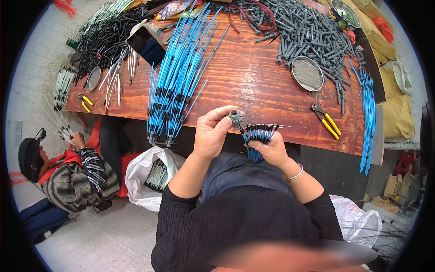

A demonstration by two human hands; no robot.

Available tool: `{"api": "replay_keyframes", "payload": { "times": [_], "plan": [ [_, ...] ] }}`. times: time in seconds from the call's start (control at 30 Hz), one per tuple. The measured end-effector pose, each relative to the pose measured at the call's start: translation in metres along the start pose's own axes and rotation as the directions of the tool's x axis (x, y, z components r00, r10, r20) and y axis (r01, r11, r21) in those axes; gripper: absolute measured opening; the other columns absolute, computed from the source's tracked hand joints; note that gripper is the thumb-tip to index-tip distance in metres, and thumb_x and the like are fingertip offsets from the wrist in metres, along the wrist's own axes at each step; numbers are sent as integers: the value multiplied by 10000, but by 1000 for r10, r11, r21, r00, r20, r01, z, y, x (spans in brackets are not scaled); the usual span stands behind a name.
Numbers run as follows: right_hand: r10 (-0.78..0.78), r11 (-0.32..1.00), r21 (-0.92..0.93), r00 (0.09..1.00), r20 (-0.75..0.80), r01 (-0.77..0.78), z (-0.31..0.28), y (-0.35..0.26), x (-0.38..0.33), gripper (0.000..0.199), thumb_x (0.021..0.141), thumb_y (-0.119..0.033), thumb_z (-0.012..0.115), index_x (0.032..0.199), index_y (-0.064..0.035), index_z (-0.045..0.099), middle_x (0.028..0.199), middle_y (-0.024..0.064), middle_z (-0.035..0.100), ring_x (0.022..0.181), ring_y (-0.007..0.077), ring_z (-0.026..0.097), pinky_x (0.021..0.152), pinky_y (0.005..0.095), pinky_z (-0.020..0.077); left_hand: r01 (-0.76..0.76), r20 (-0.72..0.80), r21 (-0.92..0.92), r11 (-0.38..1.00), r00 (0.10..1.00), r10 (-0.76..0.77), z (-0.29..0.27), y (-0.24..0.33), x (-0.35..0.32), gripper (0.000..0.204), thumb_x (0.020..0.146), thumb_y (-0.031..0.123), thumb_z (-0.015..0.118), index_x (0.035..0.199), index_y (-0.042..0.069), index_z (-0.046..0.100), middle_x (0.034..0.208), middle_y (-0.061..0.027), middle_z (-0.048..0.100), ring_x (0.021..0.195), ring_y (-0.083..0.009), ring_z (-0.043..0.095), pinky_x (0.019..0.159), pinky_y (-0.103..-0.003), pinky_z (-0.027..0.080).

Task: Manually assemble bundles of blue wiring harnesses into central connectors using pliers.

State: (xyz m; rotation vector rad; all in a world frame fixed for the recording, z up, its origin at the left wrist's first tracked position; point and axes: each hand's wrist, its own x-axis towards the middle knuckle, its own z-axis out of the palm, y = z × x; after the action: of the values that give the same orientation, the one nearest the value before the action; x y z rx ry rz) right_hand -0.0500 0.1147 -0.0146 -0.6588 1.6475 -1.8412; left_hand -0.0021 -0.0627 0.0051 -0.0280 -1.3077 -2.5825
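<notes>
My left hand pinches a small grey ribbed plastic fitting between thumb and fingertips, its hollow round end turned up. Close beside it, my right hand is closed round a fanned bundle of thin blue rods with black tips. A few fine, pale wires stick out across the tops of these rods; where they begin is hard to make out. The fitting is just left of the bundle, and whether the two touch is unclear. Both hands are in front of the table's near edge, above my lap.
On the wooden table lie a stack of blue rods, a phone, a heap of grey fittings, a dish of fine wires and yellow-handled cutters. A co-worker sits at left near a white sack.
</notes>
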Motion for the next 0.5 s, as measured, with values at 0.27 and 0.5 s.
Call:
{"api": "replay_keyframes", "payload": {
  "times": [0.27, 0.5],
  "plan": [
    [-14, 1000, 5, 999, -35, 14, 0, -3, 1, 115, 805, -62, 626, 896, 8, 616, 795, 31, 625, 717, 106, 586, 655, 253, 476, -114, -64, 125, 986, 990, 123, 9, -11, -6, 438, 836, 160, 612, 1186, -63, 470, 1056, -190, 583, 917, -187, 589, 807, -293, 480],
    [-15, 1000, -20, 998, -54, 14, -3, 1, 1, 102, 804, -73, 632, 876, -2, 622, 788, 11, 620, 706, 86, 563, 645, 241, 457, -128, -107, 252, 959, 981, 159, 31, -5, -8, 492, 755, -25, 650, 1205, -62, 455, 1070, -172, 581, 908, -154, 582, 788, -262, 480]
  ]
}}
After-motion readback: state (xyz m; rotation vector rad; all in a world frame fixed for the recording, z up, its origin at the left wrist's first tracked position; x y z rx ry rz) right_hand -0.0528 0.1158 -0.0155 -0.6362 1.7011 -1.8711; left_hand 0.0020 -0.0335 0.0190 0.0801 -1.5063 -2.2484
